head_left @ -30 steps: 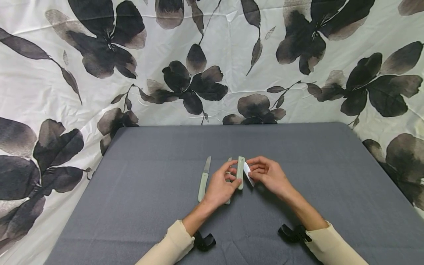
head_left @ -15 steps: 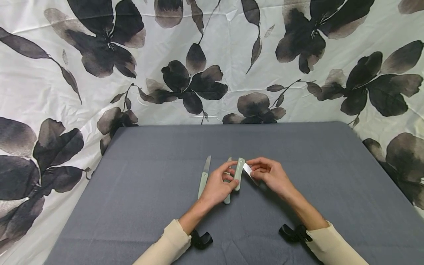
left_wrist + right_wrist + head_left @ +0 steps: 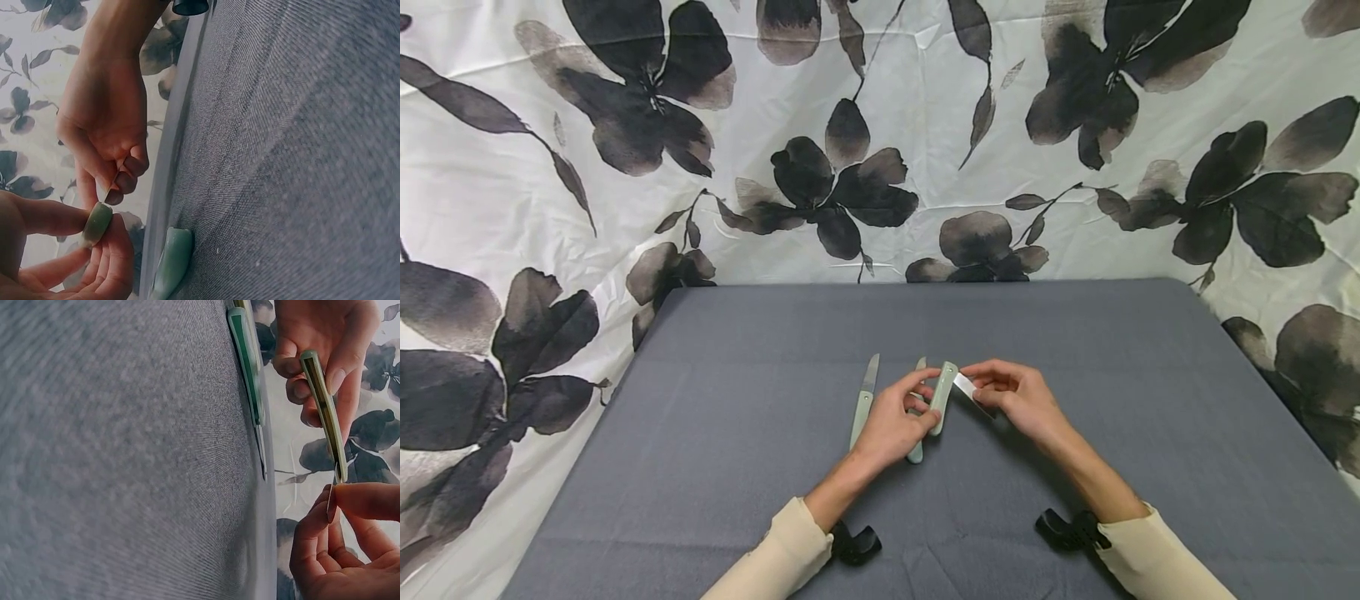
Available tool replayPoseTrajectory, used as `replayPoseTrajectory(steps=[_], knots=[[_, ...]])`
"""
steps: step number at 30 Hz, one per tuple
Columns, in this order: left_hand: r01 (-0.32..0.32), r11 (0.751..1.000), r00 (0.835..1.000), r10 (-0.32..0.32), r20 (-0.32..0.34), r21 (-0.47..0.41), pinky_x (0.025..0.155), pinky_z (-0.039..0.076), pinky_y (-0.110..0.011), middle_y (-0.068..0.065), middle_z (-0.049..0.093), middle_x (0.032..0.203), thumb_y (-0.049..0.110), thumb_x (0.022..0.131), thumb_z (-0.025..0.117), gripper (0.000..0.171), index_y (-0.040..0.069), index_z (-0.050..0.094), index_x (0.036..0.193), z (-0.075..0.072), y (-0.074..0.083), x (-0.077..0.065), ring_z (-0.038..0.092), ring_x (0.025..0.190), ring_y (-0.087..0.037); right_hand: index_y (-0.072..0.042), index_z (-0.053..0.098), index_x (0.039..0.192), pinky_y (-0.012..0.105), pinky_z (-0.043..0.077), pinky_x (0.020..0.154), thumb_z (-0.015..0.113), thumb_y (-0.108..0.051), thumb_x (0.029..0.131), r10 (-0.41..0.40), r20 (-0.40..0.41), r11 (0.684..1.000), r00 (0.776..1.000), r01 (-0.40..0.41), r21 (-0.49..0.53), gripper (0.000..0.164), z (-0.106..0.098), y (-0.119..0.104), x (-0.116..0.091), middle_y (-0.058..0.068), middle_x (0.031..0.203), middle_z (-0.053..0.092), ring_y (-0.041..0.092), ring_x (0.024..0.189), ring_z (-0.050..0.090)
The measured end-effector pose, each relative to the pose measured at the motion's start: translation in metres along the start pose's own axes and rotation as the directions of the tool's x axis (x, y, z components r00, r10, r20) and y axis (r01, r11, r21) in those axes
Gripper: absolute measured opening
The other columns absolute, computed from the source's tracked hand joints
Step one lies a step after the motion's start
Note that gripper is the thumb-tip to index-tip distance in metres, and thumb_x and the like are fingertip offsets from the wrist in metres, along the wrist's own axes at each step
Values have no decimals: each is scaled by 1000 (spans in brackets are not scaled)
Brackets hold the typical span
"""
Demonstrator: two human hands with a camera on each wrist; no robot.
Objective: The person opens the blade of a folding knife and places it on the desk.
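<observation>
A folding knife with a pale green handle is held just above the grey table. My left hand grips the handle between thumb and fingers. My right hand pinches the steel blade, which stands partly swung out from the handle's far end. The right wrist view shows the handle edge-on, with the blade caught between my right fingertips. In the left wrist view the handle's butt sits between my left thumb and fingers.
Two more green-handled knives lie on the table: one left of my hands with its blade pointing away, another partly under my left hand. A floral cloth hangs behind and around the table. Black camera mounts sit at both wrists.
The blade has swung further out from the handle under my right fingers. The handle has tilted slightly, its near end moving left. The knives on the table have not moved.
</observation>
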State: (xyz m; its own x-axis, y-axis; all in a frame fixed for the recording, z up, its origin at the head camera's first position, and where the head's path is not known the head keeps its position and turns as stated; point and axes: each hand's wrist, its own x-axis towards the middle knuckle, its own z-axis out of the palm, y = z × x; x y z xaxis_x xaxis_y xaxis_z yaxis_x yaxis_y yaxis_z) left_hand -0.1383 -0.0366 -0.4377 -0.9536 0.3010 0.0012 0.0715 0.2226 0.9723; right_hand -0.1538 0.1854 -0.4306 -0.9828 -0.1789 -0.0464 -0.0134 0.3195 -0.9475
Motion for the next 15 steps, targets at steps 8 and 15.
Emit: replayPoseTrajectory(steps=[8,15], knots=[[-7,1000,1000,7,-5,14,66,53,-18,-17,68,112,-3,87,68,57,12,63,142,1,0,0,65,83,-9,-1,73,124,25,55,70,70,-1,92,-3,-2,1000,1000,3,-8,32,-3,2,0,12,100,69,6,81,66],[-16,999,1000,16,-1,42,67,53,-19,-16,69,111,-2,87,68,57,13,64,141,2,1,0,65,82,-8,-3,74,124,25,52,69,69,-1,93,13,-10,1000,1000,-13,-9,32,-6,1,0,12,101,69,8,79,62]])
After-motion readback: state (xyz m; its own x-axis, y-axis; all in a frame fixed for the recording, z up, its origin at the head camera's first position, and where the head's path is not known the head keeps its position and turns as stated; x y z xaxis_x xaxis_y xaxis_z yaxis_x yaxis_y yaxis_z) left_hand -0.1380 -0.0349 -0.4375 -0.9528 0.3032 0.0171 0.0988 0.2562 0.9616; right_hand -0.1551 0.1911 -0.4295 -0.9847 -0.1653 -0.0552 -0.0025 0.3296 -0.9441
